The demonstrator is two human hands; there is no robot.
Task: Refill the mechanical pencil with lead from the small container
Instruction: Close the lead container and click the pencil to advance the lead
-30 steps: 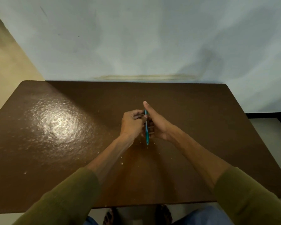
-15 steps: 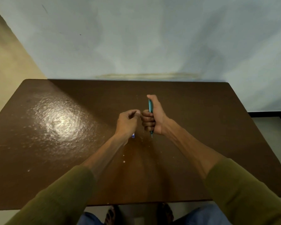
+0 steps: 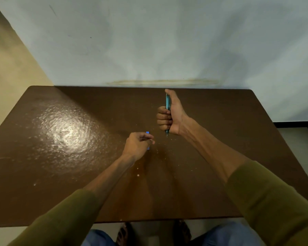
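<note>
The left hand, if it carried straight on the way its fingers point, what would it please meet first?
Most likely the small blue container, showing just past the left hand on the table; whether they already touch is unclear.

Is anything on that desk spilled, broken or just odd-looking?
Nothing looks broken. The brown table has pale specks scattered near the middle, like crumbs or chipped finish; I cannot tell which. The right hand grips a teal pencil upright, and the left hand covers most of a small blue container.
</note>
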